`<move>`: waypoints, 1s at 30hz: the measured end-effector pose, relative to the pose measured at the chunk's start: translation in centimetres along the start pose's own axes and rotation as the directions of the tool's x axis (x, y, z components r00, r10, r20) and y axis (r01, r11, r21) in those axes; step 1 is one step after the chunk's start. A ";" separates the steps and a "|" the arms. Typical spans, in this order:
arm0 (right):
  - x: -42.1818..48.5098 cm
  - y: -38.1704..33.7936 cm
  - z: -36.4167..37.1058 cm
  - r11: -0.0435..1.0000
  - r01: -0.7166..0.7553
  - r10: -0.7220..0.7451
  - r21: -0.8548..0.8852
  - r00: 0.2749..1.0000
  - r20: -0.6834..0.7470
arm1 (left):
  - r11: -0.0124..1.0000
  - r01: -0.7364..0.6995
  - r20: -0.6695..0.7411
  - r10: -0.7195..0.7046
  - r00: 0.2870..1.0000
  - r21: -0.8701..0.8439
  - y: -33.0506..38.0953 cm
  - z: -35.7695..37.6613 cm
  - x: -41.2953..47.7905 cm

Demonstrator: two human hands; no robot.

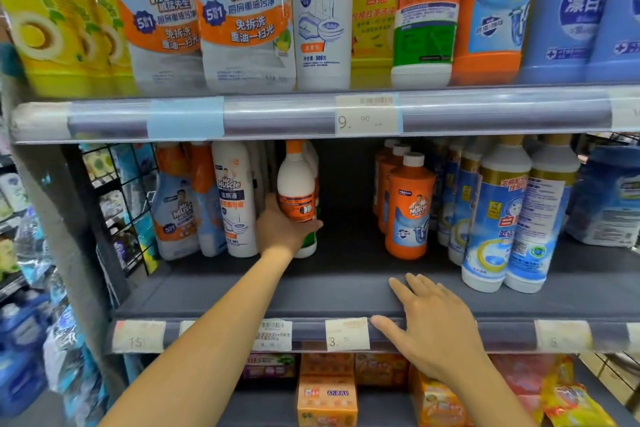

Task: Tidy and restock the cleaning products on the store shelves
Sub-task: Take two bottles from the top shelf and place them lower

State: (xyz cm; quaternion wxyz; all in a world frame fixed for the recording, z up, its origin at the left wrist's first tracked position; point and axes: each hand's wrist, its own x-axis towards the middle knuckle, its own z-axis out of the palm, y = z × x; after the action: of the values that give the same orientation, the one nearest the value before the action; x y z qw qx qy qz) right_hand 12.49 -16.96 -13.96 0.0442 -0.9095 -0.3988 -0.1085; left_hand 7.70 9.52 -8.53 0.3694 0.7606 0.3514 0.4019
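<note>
The left hand point(282, 230) is wrapping its fingers around the lower body of a white bottle with an orange cap point(297, 196), gripping it upright on the middle shelf point(346, 291), at about 11 o'clock from the frame's centre. Just to that bottle's 9 o'clock a tall white Mr Muscle bottle point(235, 199) is standing almost touching it, with spray bottles point(176, 211) crowding further out toward the shelf's left end, where a wire rack point(114, 198) is closing that side.

To the held bottle's 3 o'clock a wide bare stretch of shelf is lying open, running back to the dark rear wall and ending at a row of orange drain-cleaner bottles point(408, 206). Beyond them, at 3 o'clock, two blue-and-white bottles with gold collars point(519, 218) are standing nearer the front edge than the rest.

The right hand point(436, 326) is lying open and flat, palm down, at 5 o'clock, its fingers resting on the shelf's front lip and its thumb reaching over the price rail point(502, 333) beside a tag reading 3.90 point(347, 334). It is holding nothing.

Overhead, the upper shelf's rail point(277, 116) is hanging low over the orange cap, leaving little headroom.
</note>
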 end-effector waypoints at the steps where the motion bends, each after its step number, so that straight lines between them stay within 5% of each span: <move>1: -0.1 0.0 0.0 1.000 -0.001 0.001 -0.005 1.000 -0.003 | 1.000 0.006 0.018 -0.006 1.000 0.002 -0.2 0.1 0.0; 18: -0.1 -0.1 0.2 0.999 -0.026 0.026 0.019 0.999 -0.019 | 0.999 0.040 0.029 -0.039 0.999 -0.032 -1.9 0.9 0.3; 25: -0.3 0.1 -0.3 1.000 -0.007 0.007 0.027 1.000 -0.003 | 0.968 0.218 0.238 -0.242 0.941 0.125 -1.2 -0.1 -1.1; 30: -0.2 0.3 -1.0 0.998 0.012 -0.015 0.058 0.999 0.044 | 0.973 0.139 0.342 -0.196 0.919 0.185 -0.2 -2.2 -4.7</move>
State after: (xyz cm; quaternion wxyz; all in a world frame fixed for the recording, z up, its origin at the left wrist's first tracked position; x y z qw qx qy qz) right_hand 12.46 -17.48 -12.97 0.0611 -0.9073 -0.4088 -0.0772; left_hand 3.75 6.36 -9.48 0.3993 0.8147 0.3729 0.1946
